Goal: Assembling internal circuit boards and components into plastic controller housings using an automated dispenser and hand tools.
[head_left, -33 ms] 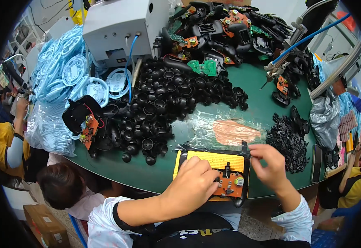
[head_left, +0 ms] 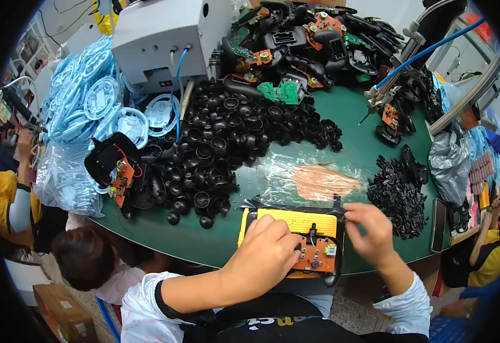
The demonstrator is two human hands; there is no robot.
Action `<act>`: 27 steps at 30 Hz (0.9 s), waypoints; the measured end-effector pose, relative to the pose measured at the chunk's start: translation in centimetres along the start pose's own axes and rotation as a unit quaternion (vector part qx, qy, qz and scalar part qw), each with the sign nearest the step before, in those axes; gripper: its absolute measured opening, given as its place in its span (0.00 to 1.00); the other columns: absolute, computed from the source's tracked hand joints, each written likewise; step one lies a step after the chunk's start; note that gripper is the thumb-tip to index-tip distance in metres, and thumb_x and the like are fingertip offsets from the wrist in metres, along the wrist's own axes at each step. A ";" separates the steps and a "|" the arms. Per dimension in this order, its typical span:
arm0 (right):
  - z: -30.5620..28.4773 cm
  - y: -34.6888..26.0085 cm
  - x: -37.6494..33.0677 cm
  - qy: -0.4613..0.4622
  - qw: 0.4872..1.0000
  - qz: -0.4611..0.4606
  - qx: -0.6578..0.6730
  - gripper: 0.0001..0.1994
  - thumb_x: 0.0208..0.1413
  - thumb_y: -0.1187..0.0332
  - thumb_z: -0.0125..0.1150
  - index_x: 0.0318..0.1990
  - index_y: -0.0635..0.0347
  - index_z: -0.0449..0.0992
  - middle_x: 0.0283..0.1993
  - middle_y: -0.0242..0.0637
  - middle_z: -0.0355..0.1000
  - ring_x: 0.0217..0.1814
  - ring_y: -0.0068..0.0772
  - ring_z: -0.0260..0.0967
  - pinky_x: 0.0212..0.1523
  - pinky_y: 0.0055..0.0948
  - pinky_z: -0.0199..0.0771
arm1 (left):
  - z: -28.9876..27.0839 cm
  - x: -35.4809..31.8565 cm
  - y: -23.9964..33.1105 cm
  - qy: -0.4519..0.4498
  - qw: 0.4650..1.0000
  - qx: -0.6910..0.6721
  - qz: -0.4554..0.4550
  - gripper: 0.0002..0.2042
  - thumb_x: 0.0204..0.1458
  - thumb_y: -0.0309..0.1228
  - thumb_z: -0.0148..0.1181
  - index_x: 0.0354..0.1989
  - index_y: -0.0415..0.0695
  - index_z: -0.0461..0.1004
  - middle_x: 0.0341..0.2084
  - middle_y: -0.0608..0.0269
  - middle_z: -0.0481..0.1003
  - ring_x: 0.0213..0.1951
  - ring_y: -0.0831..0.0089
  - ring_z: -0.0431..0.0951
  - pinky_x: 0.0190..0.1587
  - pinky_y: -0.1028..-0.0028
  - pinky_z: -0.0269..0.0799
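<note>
My left hand [head_left: 264, 248] is closed over the left part of a black game controller shell [head_left: 331, 279], pressing it down on a yellow ribbed pad [head_left: 315, 220]. An orange circuit board [head_left: 313, 255] with a light-green part lies in the shell, and a short wire shows at its top. To the right of the pad, my right hand [head_left: 370, 228] hovers with thumb and index finger pinched together near the pad's upper right corner. What it pinches, if anything, is too small to make out. A black strip [head_left: 337, 201] lies beside those fingertips.
Black thumbstick caps [head_left: 221, 131] lie heaped left of centre, small black parts [head_left: 398, 197] at right. Clear plastic film [head_left: 278, 174] lies beyond the pad. A grey machine box [head_left: 158, 46], blue shells [head_left: 95, 97], controller halves [head_left: 330, 46] and a pointed tool [head_left: 370, 114] stand around.
</note>
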State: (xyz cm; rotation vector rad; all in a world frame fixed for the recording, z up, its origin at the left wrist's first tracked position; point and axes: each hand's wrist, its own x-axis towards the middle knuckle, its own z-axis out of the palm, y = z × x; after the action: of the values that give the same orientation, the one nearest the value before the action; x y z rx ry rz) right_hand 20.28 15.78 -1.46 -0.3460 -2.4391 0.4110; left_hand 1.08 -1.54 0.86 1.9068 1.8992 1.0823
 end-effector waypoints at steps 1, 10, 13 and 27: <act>0.3 -0.2 -0.8 0.008 1.000 -0.017 -0.024 0.11 0.41 0.82 0.65 0.35 0.65 0.76 0.42 0.45 0.77 0.37 0.44 0.76 0.35 0.33 0.78 | 0.0 0.1 0.1 -0.003 1.000 -0.001 0.001 0.10 0.40 0.24 0.69 0.32 0.40 0.79 0.28 0.62 0.71 0.36 0.62 0.71 0.40 0.67 0.69; -0.6 -1.5 -2.8 -0.019 0.999 0.026 0.017 0.12 0.41 0.80 0.68 0.37 0.65 0.78 0.44 0.42 0.76 0.38 0.44 0.75 0.38 0.35 0.77 | 0.1 0.4 1.0 -0.028 0.998 0.047 -0.011 0.09 0.42 0.25 0.68 0.33 0.41 0.79 0.29 0.62 0.70 0.37 0.62 0.70 0.41 0.67 0.68; -0.9 -1.2 -2.7 -0.047 0.993 0.061 0.090 0.10 0.42 0.79 0.69 0.35 0.62 0.78 0.40 0.38 0.77 0.38 0.41 0.75 0.39 0.32 0.75 | 0.2 -0.1 0.8 -0.023 0.999 0.005 -0.035 0.11 0.43 0.26 0.69 0.36 0.42 0.80 0.30 0.62 0.71 0.36 0.63 0.71 0.39 0.68 0.69; -1.9 -4.7 -1.4 -0.069 0.988 0.058 0.129 0.11 0.40 0.79 0.72 0.33 0.62 0.78 0.35 0.35 0.77 0.31 0.35 0.74 0.31 0.29 0.75 | 0.6 -0.5 0.3 -0.016 0.998 -0.057 -0.026 0.13 0.44 0.24 0.69 0.40 0.40 0.79 0.33 0.59 0.72 0.36 0.62 0.74 0.35 0.69 0.72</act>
State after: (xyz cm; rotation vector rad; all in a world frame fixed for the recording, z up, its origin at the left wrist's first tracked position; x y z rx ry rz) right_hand 21.85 11.39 0.95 -0.3576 -2.4667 0.8168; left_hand 1.77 -1.88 0.42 1.7926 1.8201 1.1128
